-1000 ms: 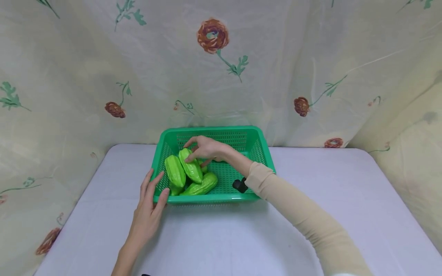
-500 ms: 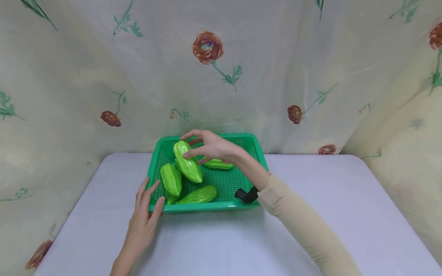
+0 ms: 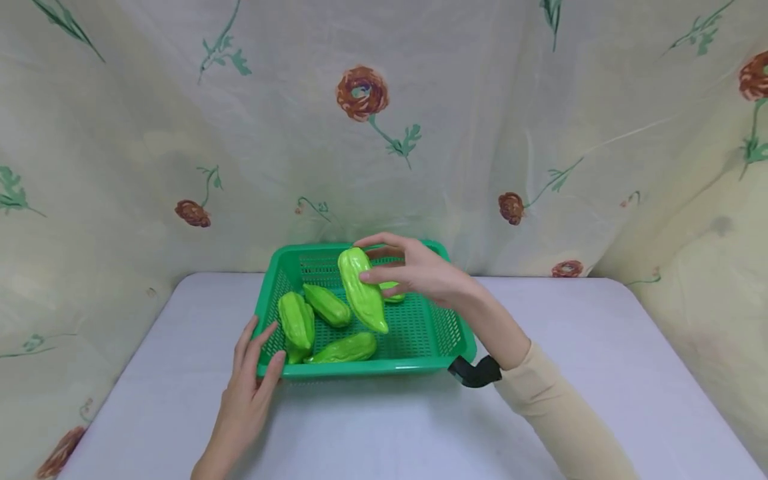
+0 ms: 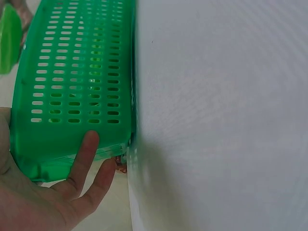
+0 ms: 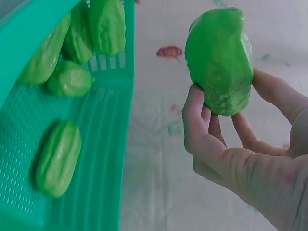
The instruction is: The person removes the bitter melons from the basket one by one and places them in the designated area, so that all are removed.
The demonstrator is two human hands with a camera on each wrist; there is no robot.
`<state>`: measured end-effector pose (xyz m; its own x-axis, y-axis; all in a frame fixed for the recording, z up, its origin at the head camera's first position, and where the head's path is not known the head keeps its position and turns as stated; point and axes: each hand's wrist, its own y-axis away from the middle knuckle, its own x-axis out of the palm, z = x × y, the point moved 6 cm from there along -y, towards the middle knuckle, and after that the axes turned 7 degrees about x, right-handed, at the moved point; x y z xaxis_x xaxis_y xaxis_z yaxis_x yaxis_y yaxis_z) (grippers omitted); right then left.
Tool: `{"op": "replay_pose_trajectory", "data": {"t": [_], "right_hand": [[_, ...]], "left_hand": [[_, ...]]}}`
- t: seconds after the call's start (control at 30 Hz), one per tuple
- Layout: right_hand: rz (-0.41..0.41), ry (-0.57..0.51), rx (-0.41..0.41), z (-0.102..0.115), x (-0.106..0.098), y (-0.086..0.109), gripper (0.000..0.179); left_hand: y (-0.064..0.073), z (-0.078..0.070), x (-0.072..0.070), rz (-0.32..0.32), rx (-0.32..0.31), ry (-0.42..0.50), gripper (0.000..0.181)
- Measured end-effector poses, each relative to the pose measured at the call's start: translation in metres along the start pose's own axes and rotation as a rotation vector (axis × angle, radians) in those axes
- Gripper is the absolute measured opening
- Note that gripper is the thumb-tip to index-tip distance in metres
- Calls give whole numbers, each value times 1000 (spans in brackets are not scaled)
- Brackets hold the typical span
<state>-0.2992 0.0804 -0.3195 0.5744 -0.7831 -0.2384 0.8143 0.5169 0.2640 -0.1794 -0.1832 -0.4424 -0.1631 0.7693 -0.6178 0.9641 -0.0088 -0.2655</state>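
My right hand [image 3: 429, 273] holds a bright green, ribbed bitter melon [image 3: 363, 290] between thumb and fingers, lifted above the green basket [image 3: 366, 367]. In the right wrist view this bitter melon [image 5: 220, 62] stands clear of the basket, fingertips around its lower end. My left hand [image 3: 247, 390] touches the basket's front left corner. In the left wrist view that hand's fingers [image 4: 91, 144] lie fairly straight against the basket's outer wall. More bitter melons lie in the basket: one at the left [image 3: 296, 320], one mid-left [image 3: 327, 305], one in front [image 3: 345, 348]. Another is partly hidden behind my right hand.
The basket stands on a white-covered table [image 3: 384, 427], near its back edge. A flower-patterned curtain [image 3: 444, 133] hangs behind and at the sides. A black strap-like piece [image 3: 476, 371] sits at the right wrist.
My right hand has raised the bitter melon and carried it rightward, uncovering another one mid-left in the basket. The left hand stays at the corner. The head view has tilted slightly upward.
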Motion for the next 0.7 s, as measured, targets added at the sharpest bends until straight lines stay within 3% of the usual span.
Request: {"op": "replay_pose_trajectory", "data": {"t": [0.43, 0.7], "right_hand": [[-87, -124, 42, -54, -78, 34, 59], [-119, -167, 67, -78, -107, 50, 60]], "left_hand": [[0, -4, 0, 7, 2, 1, 51], [-1, -3, 0, 1, 6, 9, 50]]}}
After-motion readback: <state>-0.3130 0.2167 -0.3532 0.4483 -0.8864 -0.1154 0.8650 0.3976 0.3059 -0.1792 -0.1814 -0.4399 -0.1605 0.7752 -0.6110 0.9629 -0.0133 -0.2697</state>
